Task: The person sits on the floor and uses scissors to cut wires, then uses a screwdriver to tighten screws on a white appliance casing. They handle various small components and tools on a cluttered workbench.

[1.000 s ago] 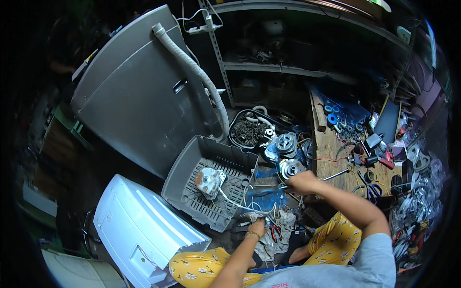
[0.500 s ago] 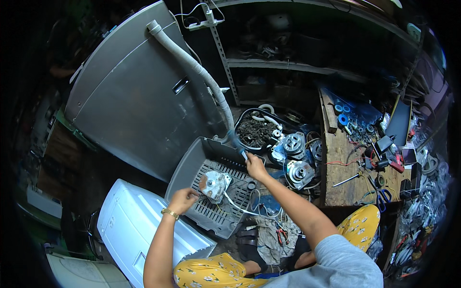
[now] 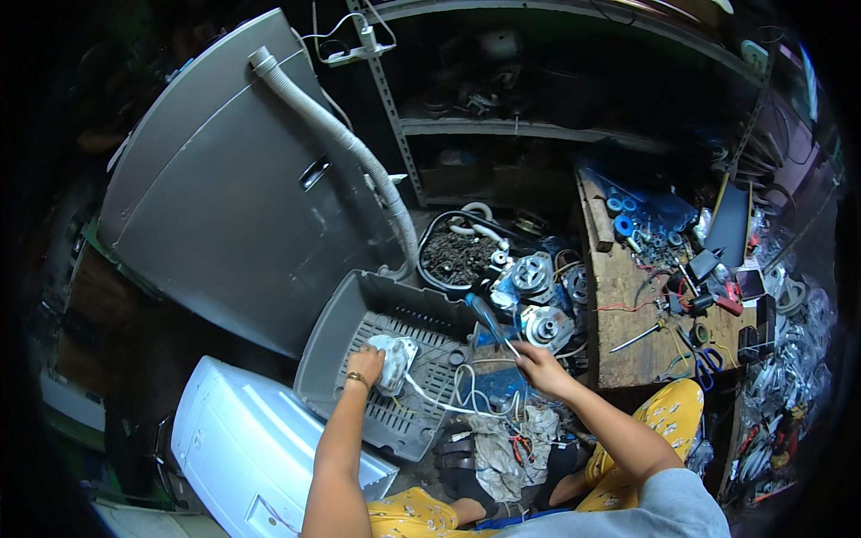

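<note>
My left hand (image 3: 365, 364) grips the left edge of a silvery motor (image 3: 395, 360), its fingers closed over the rim. The motor lies in a grey slotted plastic tub (image 3: 316, 359), and a white cable (image 3: 429, 396) runs from it over the tub's right side. In my right hand (image 3: 541, 368) is a screwdriver (image 3: 485, 314), held by its metal shaft with the blue handle pointing up and away. This hand is in the air to the right of the tub, apart from the motor. Pliers with red handles (image 3: 521, 448) lie on a rag (image 3: 496, 459) between my feet.
Other motors (image 3: 547, 328) and a black basin of dark scraps (image 3: 453, 255) stand beyond the tub. At right, a wooden bench (image 3: 619, 345) carries blue scissors (image 3: 708, 366), wires and small parts. A large grey panel (image 3: 224, 197) with a hose and a white casing (image 3: 242, 439) flank the left.
My left hand has come onto the motor and closed on its edge. My right hand has moved right and nearer to me with the screwdriver. The whole view has shifted a little.
</note>
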`<state>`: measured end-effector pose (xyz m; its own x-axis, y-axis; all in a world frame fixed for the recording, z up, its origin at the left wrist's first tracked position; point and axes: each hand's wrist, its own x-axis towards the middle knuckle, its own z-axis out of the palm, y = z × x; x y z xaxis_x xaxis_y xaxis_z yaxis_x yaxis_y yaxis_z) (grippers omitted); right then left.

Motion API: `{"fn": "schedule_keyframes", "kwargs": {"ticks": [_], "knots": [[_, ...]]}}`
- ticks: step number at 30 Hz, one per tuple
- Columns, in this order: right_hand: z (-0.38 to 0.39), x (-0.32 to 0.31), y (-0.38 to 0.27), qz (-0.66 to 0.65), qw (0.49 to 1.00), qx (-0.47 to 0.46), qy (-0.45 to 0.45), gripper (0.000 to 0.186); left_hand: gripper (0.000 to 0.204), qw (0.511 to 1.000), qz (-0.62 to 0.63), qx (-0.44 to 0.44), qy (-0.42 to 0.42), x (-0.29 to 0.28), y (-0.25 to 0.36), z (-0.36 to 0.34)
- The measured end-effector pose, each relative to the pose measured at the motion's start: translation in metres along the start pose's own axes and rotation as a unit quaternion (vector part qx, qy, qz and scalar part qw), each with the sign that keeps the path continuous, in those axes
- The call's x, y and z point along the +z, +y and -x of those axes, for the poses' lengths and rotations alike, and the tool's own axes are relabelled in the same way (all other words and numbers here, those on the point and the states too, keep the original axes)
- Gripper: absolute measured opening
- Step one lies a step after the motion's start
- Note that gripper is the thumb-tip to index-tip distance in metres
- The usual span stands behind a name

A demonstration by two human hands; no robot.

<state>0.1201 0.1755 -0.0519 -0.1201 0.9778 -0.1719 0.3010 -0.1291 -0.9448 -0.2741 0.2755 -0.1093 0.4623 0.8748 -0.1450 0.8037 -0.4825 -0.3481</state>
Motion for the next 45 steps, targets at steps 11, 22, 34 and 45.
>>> {"fn": "schedule_keyframes", "kwargs": {"ticks": [11,22,34,45], "knots": [[0.123,-0.022,0.008,-0.123,0.979,0.144,0.073,0.035,0.044,0.819,0.407,-0.346,-0.211,0.069,-0.016,-0.041],[0.131,-0.022,0.039,0.068,0.989,0.092,0.092,0.038,0.033,0.953,0.052,-0.063,-0.291,0.001,-0.008,-0.036],[0.138,-0.070,0.001,-0.046,0.976,0.013,0.212,0.037,0.052,0.963,0.162,-0.141,-0.165,-0.028,-0.018,-0.008],[0.144,-0.127,0.005,0.185,0.924,0.016,0.334,0.037,0.051,0.956,0.160,-0.168,-0.181,-0.011,-0.007,-0.020]]}}
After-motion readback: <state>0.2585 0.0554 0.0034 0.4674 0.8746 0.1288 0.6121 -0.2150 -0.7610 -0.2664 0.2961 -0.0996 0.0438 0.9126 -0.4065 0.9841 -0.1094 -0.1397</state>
